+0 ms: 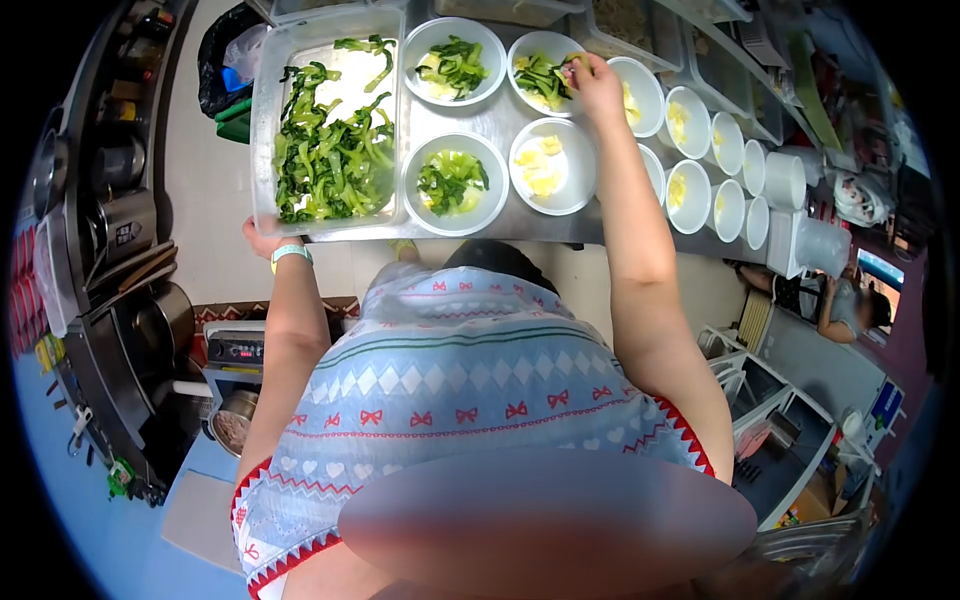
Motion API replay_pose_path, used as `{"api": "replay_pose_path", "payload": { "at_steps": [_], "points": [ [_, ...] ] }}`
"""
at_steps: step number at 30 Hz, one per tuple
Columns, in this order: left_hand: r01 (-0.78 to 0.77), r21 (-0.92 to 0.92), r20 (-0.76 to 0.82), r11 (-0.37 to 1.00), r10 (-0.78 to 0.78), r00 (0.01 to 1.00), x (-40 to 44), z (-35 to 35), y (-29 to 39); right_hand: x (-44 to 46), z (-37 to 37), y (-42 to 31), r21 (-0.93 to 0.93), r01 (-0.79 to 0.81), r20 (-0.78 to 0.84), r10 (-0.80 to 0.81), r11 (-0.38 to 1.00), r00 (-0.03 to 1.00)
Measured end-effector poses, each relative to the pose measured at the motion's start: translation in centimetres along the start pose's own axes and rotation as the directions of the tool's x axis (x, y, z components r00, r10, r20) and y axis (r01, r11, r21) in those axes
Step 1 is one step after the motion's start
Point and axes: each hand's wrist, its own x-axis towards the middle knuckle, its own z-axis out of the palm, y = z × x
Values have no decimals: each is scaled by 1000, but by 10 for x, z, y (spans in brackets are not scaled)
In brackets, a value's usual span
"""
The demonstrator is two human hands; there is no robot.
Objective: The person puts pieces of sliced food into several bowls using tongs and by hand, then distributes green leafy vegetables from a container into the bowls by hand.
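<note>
My left hand [266,240] is at the near left corner of a clear plastic tub [264,150], its fingers closed on the rim and partly hidden. Cooked leafy greens [335,165] lie in the tub, with a bare patch at its far right. My right hand [597,88] reaches over a white plastic bowl [520,95], fingers pinched together at the greens [543,80] in it. Two other bowls, a far one [410,60] and a near one [415,210], hold greens over pale yellow pieces. Another bowl [575,195] has only yellow pieces.
Several more white bowls [688,205] with yellow pieces stand in two rows to the right on the metal counter [450,118]. Stacked cups [785,180] are beyond them. Clear bins [640,30] line the back. Another person [850,310] is at the far right.
</note>
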Motion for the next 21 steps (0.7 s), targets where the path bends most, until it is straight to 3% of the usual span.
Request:
{"api": "replay_pose_path", "payload": {
  "at_steps": [1, 2, 6, 10, 12, 13, 14, 16, 17, 19, 21],
  "points": [
    [6, 3, -3, 1000, -6, 1000, 2, -3, 1, -2, -4, -6, 346, -57, 30, 49, 936, 998],
    [5, 7, -5, 1000, -5, 1000, 4, -3, -2, -7, -12, -18, 647, -114, 76, 85, 754, 993],
    [-21, -27, -36, 999, 20, 999, 11, -3, -9, -52, -44, -49, 674, -67, 21, 72, 736, 997],
    [-35, -116, -45, 993, 30, 999, 11, 3, -9, -110, -46, -43, 672, -19, -40, 61, 741, 997],
    [-32, -109, -41, 994, 28, 999, 5, -1, -3, -135, -37, -32, 435, -43, 46, 25, 900, 999],
    [-1, -107, -49, 994, -4, 999, 4, 1, 2, -144, -37, -34, 100, 26, 120, -38, 995, 992],
    [30, -104, -58, 994, -36, 998, 3, 2, 5, -152, -25, -21, -43, 173, 129, -166, 984, 978],
    [-5, 4, -44, 1000, 5, 999, -1, -2, 10, -154, -13, -2, -160, 210, 113, -193, 965, 975],
    [9, -13, -52, 1000, -10, 999, -3, -3, 15, -146, -18, -13, -160, 209, 112, -193, 965, 975],
    [24, -30, -60, 999, -25, 998, -3, -2, 16, -117, -29, -33, 142, -147, 98, 133, 979, 986],
    [59, 16, -66, 998, -58, 996, 0, 0, 13, -74, -15, -25, 134, 54, -41, -49, 989, 998]
  ]
}}
